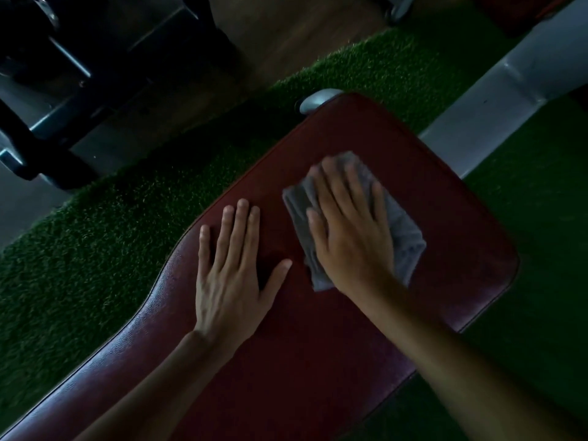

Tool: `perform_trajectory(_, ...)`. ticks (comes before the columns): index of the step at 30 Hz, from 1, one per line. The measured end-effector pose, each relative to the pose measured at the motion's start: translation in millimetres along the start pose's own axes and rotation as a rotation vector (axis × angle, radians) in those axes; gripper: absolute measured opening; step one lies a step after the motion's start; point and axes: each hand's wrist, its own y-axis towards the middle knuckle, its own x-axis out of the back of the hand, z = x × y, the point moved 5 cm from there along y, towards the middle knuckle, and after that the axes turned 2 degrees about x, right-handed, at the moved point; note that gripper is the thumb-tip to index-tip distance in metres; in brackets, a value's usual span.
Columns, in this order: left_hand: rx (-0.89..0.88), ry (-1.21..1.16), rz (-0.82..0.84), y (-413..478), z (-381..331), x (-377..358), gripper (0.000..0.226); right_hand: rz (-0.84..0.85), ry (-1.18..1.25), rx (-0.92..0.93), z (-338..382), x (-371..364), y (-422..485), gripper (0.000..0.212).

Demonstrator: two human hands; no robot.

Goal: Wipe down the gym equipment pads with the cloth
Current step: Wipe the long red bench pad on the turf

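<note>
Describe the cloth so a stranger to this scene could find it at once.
Find the dark red bench pad lying diagonally over the green turf. Near its far end the right hand presses flat on a crumpled grey cloth. It is the only grey fabric there; the left hand beside it rests on bare pad.

The pad is dark red and shiny, with round corners and a thin seam running near its edge. It is wide at the far end and gets thinner on the near left side. A grey cloth lies crumpled on the wide part, about midway between the left and right edges. The right hand lies flat on top of the cloth with its fingers spread out. The left hand lies flat on the bare pad near the left edge, fingers straight, and its thumb points at the cloth, just beside it.
</note>
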Motion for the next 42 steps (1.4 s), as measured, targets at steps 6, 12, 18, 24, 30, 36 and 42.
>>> perform_trajectory(6, 0.005, 0.025, 0.004, 2, -2, -1, 0.082, -0.133, 0.025, -0.315, -23, 12, 65, 0.056)
perform_trajectory(12, -0.003, 0.028, 0.02, 1, -1, -1, 0.081, 0.041, -0.05, 0.076, -17, 5, 14, 0.055)
perform_trajectory(18, -0.015, 0.033, 0.019, 1, 0, -3, 0.082, -0.072, 0.007, -0.165, 15, 7, 58, 0.056)
perform_trajectory(24, -0.024, -0.018, 0.02, 3, 0, 1, 0.084, -0.05, -0.06, -0.091, -23, 14, 62, 0.054)
perform_trajectory(30, 0.032, -0.06, 0.071, -31, 22, 1, 0.095, 0.047, -0.049, 0.165, 45, -7, 3, 0.055)
perform_trajectory(36, 0.021, -0.047, 0.049, -50, 40, -2, 0.094, -0.122, -0.056, -0.332, -10, 11, 61, 0.056)
perform_trajectory(42, -0.042, -0.307, -0.026, -57, 49, 3, 0.074, 0.066, -0.07, 0.356, 40, -15, -21, 0.052)
